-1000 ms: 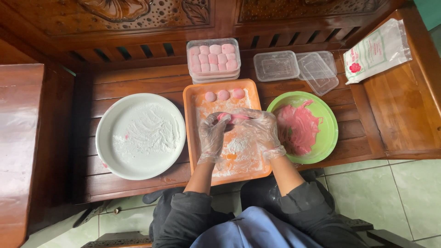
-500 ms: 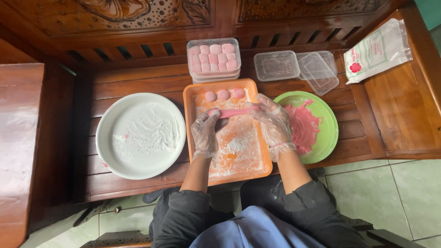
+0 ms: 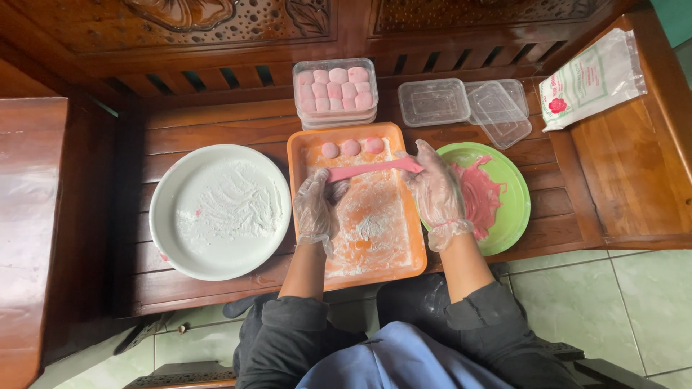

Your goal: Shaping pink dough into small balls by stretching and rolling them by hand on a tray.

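Both gloved hands, left (image 3: 315,209) and right (image 3: 435,191), pinch a stretched pink dough strip (image 3: 371,169) over the floured tray (image 3: 414,238); three balls (image 3: 351,148) sit formed at its far edge, more dough (image 3: 479,198) waits on the green plate (image 3: 515,209).

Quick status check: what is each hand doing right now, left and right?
Left hand: closed on one end of the pink dough strip, over the orange tray.
Right hand: closed on the strip's other end, stretching it.
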